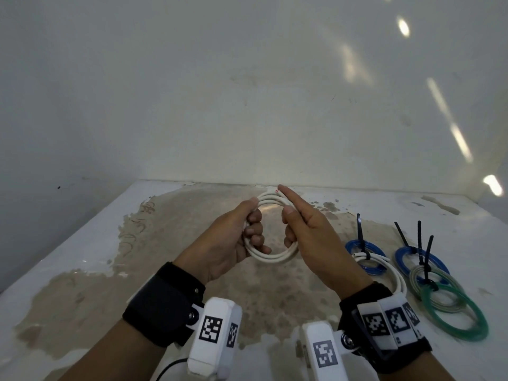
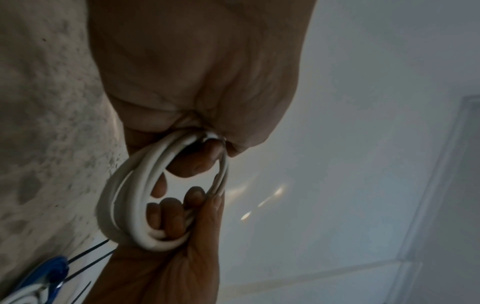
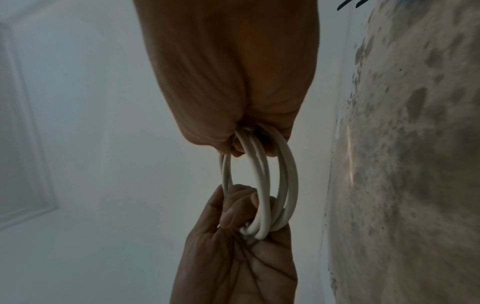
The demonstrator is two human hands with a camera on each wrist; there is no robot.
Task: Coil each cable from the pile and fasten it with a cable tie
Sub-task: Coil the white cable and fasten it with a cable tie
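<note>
I hold a white cable coil (image 1: 275,258) upright above the table, between both hands. My left hand (image 1: 242,232) grips the coil's left side with its fingers curled through the ring. My right hand (image 1: 299,224) grips the right side; its index finger lies straight along the top, by the cable's cut end (image 1: 276,191). The left wrist view shows the coil (image 2: 124,205) with fingers hooked inside it. In the right wrist view the loops (image 3: 259,181) run from one hand to the other. No tie is on this coil.
On the table's right lie tied coils with black cable ties standing up: a blue coil (image 1: 365,257) with a white coil (image 1: 390,273), another blue coil (image 1: 420,259), a pale coil (image 1: 437,290) and a green coil (image 1: 453,314). The worn tabletop (image 1: 110,270) ends at a white wall (image 1: 192,105).
</note>
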